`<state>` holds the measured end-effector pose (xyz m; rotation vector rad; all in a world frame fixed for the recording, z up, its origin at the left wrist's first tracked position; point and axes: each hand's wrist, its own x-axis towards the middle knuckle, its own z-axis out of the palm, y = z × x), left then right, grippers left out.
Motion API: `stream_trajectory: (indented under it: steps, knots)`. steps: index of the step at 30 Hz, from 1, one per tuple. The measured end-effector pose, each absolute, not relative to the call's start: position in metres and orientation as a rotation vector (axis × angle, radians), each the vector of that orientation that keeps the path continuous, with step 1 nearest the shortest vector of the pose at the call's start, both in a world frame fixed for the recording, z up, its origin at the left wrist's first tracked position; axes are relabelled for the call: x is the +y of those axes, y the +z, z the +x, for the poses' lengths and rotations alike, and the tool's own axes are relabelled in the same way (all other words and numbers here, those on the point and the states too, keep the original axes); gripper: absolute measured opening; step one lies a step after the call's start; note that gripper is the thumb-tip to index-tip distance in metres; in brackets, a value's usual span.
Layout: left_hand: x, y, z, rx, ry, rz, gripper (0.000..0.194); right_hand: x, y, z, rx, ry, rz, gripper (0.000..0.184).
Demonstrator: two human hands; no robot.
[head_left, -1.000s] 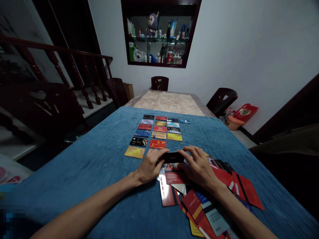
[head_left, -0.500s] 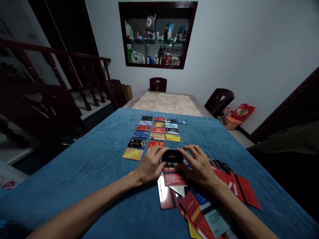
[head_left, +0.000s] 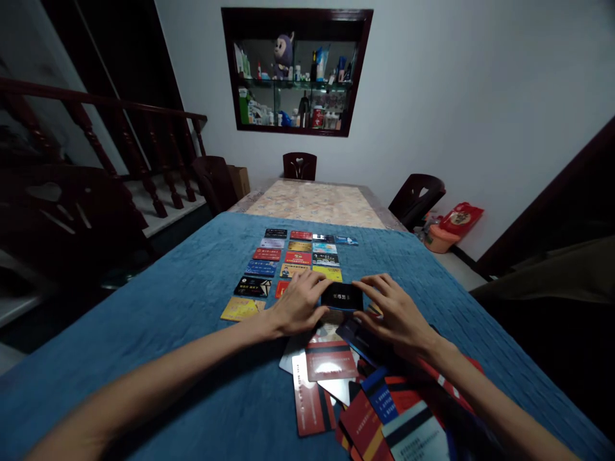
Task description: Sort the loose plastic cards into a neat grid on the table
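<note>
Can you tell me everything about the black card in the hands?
The black card is a flat rectangle with rounded corners, shiny like plastic, with small pale writing across its middle. It looks unbent. Its long side runs left to right, between the fingers of the left hand at one end and the right hand at the other. It's just beyond the messy card pile. I can't tell if more cards are under it.

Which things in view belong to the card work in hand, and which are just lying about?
Likely in use:
- black card, gripped by left hand and right hand
- laid-out cards
- loose overlapping cards
- blue cloth underneath

Likely just about:
- purple plush toy in the wall cabinet
- red bag
- orange tub
</note>
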<state>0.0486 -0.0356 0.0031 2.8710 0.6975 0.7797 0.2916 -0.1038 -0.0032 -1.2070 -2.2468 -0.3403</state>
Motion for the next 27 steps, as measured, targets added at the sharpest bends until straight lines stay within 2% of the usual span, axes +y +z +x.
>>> stream_trajectory:
  steps: [13, 27]
  knots:
    - [0.045, 0.006, 0.123, 0.869, 0.721, 2.777, 0.026, -0.017, -0.01, 0.359, -2.184, -0.246, -1.395, 0.034]
    - [0.118, -0.007, 0.178, 1.153, 0.506, 2.688, 0.033, 0.079, -0.031, 0.4, -2.154, -0.074, -1.669, 0.035]
